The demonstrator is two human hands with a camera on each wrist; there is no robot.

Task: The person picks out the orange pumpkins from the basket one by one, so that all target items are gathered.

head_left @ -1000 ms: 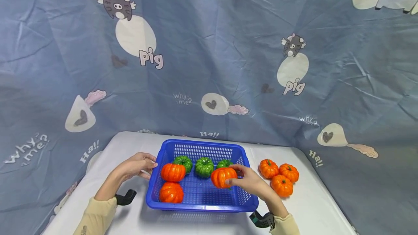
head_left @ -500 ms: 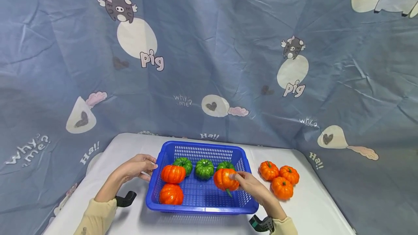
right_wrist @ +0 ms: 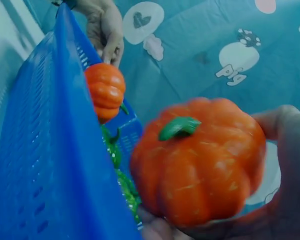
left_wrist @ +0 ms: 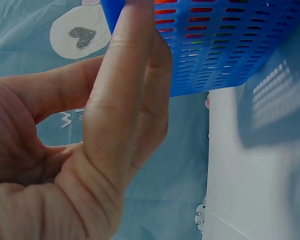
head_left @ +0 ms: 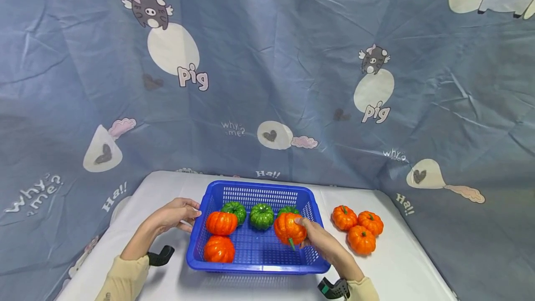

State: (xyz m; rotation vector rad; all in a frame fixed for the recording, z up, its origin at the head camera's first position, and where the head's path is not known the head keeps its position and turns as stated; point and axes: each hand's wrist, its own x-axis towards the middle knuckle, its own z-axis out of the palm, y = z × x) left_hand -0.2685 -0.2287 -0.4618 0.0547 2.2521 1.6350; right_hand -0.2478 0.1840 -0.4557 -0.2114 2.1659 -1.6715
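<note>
My right hand (head_left: 321, 241) grips an orange pumpkin (head_left: 289, 228) above the right side of a blue plastic basket (head_left: 259, 268). In the right wrist view the held pumpkin (right_wrist: 200, 160) is tilted, its green stem towards the camera, with fingers and thumb around its far side and underside. My left hand (head_left: 177, 215) is at the basket's left rim; in the left wrist view its fairly straight fingers (left_wrist: 117, 100) touch the basket's side wall (left_wrist: 210, 45). Inside the basket, two orange pumpkins (head_left: 219, 249) sit at the left and three green pumpkins (head_left: 261, 216) along the back, the right one partly hidden.
Three more orange pumpkins (head_left: 361, 239) sit close together on the white table (head_left: 401, 264), right of the basket. A blue cloth (head_left: 251, 82) printed with pigs hangs behind and at the sides of the table.
The right hand has turned the orange pumpkin, so its stem now points down towards the front of the basket, and shifted it slightly to the right. The left hand has stayed at the rim.
</note>
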